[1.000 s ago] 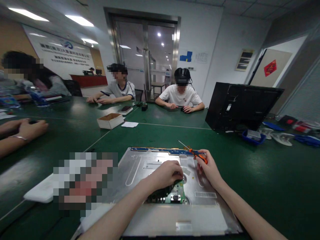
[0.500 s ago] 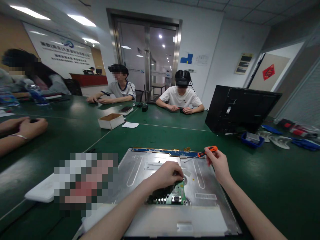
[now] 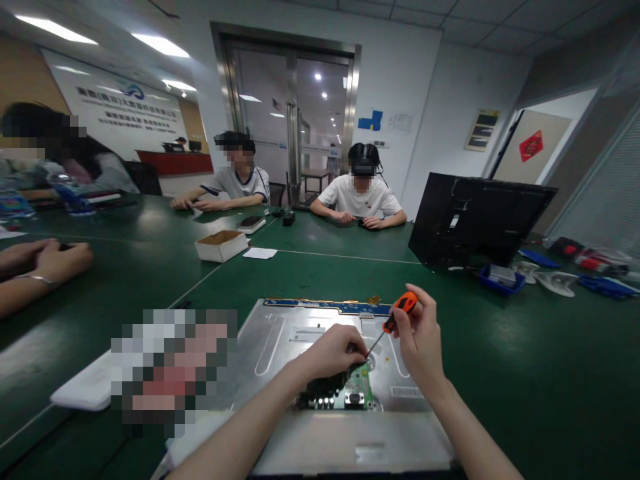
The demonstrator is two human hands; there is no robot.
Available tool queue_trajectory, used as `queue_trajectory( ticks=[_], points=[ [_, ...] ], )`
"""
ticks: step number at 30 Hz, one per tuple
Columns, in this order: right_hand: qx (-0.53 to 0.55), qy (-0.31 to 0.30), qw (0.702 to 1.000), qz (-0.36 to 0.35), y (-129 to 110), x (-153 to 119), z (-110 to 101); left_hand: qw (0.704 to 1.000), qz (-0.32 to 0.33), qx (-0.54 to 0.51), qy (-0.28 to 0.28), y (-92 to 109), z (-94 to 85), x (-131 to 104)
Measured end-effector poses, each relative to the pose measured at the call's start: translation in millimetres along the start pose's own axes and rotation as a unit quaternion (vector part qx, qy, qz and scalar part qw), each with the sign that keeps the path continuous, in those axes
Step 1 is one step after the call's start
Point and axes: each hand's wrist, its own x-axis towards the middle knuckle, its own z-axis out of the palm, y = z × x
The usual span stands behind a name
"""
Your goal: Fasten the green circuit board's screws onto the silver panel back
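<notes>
A flat metal panel [image 3: 280,433] lies on the green table, with a blue circuit strip [image 3: 305,305] along its far edge. On its middle sits a green circuit board [image 3: 359,385], partly covered by my left hand [image 3: 334,350]. The fingers of that hand are pinched together at the board's upper corner; what they hold, if anything, is hidden. My right hand [image 3: 420,340] grips an orange and black screwdriver [image 3: 406,304] by its handle. The shaft slants down to the left, its tip close to my left fingertips at the board's corner.
A black monitor casing [image 3: 483,220] stands at the back right beside a blue tray [image 3: 501,280]. An open white box [image 3: 221,247] sits beyond the panel. Another person's hands [image 3: 55,263] rest at the left; two people sit across the table.
My right hand has moved left and toward me with the screwdriver, which is now steeper, its tip brought to my left fingertips. My left hand has stayed nearly in place.
</notes>
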Motion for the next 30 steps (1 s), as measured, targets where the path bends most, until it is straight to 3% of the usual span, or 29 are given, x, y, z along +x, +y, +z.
queue_trajectory(
  ticks=[6,25,30],
  points=[
    [-0.053,-0.014,0.994,-0.091,6.2,-14.7,4.8,1.0,0.001,-0.009,0.004,-0.4,0.2,-0.7],
    [-0.07,-0.11,0.987,-0.092,3.4,-16.1,4.5,0.999,-0.02,-0.024,0.012,1.2,1.8,-0.9],
    [-0.082,-0.097,0.987,-0.094,6.0,-16.0,3.1,1.0,-0.02,-0.016,0.015,-2.3,4.1,-1.3]
  ],
)
